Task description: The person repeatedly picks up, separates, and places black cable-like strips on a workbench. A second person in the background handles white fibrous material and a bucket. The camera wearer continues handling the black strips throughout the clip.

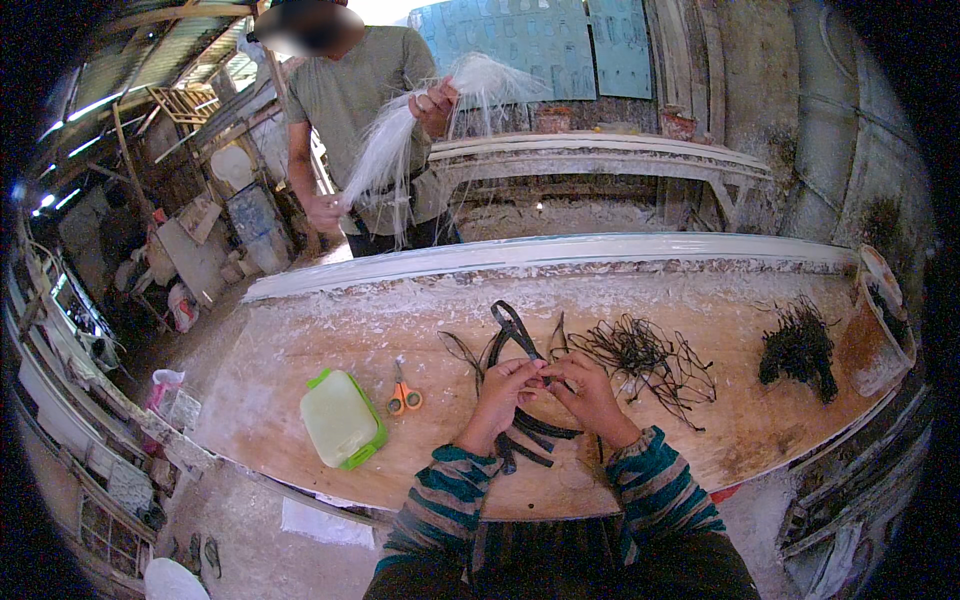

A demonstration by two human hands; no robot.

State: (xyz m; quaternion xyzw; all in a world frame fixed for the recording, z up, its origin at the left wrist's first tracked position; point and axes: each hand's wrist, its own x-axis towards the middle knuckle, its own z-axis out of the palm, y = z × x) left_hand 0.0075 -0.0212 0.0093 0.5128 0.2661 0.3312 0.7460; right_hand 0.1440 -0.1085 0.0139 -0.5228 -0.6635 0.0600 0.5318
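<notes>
My left hand (507, 396) and my right hand (588, 394) meet over the wooden table, fingers pinched together on a black strap (513, 328). Its narrow loop stands up beyond my fingertips. More flat black strips (530, 441) lie under and beside my left hand, some ends pointing toward me. Just past my right hand spreads a loose tangle of thin black cord (640, 352). Orange-handled scissors (404, 396) lie left of my left hand, blades pointing away. What exactly sits between my fingertips is too small to make out.
A container with green clips (343, 419) lies at the left of the tabletop (260, 400). A dark bundle of cords (798, 352) and a stained bucket (872, 335) stand at the right. Across the white ledge (560, 252), another person (365, 120) holds white strands (395, 140).
</notes>
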